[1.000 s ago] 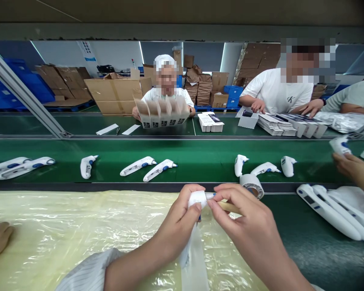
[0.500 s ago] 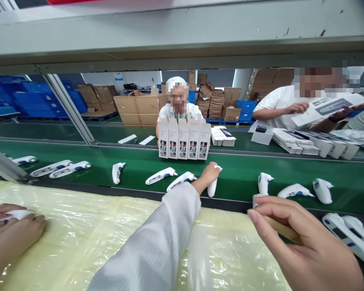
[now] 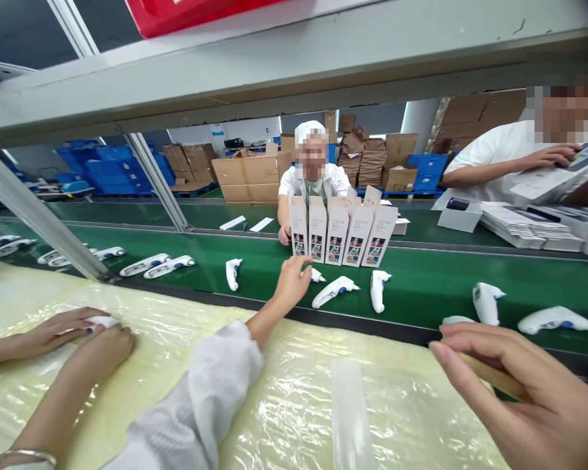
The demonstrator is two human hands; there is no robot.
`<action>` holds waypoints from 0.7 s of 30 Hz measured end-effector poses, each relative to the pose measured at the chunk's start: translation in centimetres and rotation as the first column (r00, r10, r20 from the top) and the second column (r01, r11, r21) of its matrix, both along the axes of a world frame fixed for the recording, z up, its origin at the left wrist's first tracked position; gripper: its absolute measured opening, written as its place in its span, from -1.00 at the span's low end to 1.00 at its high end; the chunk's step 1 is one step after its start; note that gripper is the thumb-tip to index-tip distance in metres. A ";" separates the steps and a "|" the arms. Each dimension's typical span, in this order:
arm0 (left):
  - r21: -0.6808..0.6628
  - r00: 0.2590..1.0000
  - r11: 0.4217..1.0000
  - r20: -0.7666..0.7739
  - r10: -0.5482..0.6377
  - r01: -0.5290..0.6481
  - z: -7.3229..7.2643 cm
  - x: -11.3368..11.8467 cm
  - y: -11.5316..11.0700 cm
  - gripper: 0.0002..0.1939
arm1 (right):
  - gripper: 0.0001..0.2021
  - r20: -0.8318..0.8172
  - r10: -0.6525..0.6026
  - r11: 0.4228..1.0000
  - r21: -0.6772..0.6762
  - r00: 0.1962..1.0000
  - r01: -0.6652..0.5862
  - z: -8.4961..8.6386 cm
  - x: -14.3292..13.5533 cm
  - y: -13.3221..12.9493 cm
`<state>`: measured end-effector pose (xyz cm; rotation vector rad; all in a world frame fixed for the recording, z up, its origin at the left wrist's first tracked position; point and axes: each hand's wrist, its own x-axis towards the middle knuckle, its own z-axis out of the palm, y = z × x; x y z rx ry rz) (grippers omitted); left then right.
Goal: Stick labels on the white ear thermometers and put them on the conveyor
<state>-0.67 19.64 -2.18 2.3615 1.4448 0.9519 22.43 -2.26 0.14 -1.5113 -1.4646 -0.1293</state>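
Note:
My left hand [image 3: 293, 282], in a grey sleeve, reaches over the green belt [image 3: 264, 287]. Its fingers are loosely bent and apart over a white handheld device [image 3: 317, 275], whose blue tip shows beyond them. Two more devices lie just right of it, one flat [image 3: 335, 291] and one upright [image 3: 380, 290]. At the lower right, my right hand [image 3: 514, 378] is closed, thumb against fingers. A tan, stick-like thing [image 3: 494, 377] shows inside it; I cannot make out what it is. A pale device [image 3: 457, 320] is partly hidden behind its fingertips.
Another person's hands [image 3: 91, 336] hold a white device on the plastic-covered surface [image 3: 284, 391] at left. Upright printed boxes [image 3: 336, 235] stand across the belt before a person in a white cap. A metal post [image 3: 159, 186] and an overhead beam [image 3: 274, 72] frame the view.
The view has shifted, moving the scene rightward. My left hand has left the upright device and moved left to another one. The printed boxes now lean and fan apart.

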 end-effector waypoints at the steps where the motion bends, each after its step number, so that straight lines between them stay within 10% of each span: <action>1: 0.000 1.000 1.000 0.005 0.002 -0.002 -0.1 -1.3 -1.0 -0.73 | -0.78 0.001 0.023 0.998 -0.063 1.000 -0.023 0.1 -0.4 -0.1; 5: -0.099 0.974 0.969 0.012 -0.224 0.224 -1.3 -3.2 -8.2 -0.78 | -0.81 0.039 0.193 0.939 -0.298 0.980 -0.173 0.3 -2.1 -1.1; 11: -0.268 0.710 0.713 -0.128 -0.693 0.648 -2.4 -3.1 -17.9 -0.46 | -0.87 -0.085 0.382 0.699 -0.625 0.920 -0.348 -2.5 -3.9 -4.1; 15: -0.319 0.672 0.709 -0.237 -0.702 0.629 -3.4 -2.9 -19.1 -0.37 | -0.88 -0.028 0.423 0.639 -0.699 0.906 -0.320 -4.2 -4.7 -5.9; 21: -0.305 0.664 0.726 -0.295 -0.688 0.616 -3.7 -2.7 -18.9 -0.39 | -0.83 0.142 0.441 0.698 -0.675 0.886 -0.239 -5.3 -5.2 -6.4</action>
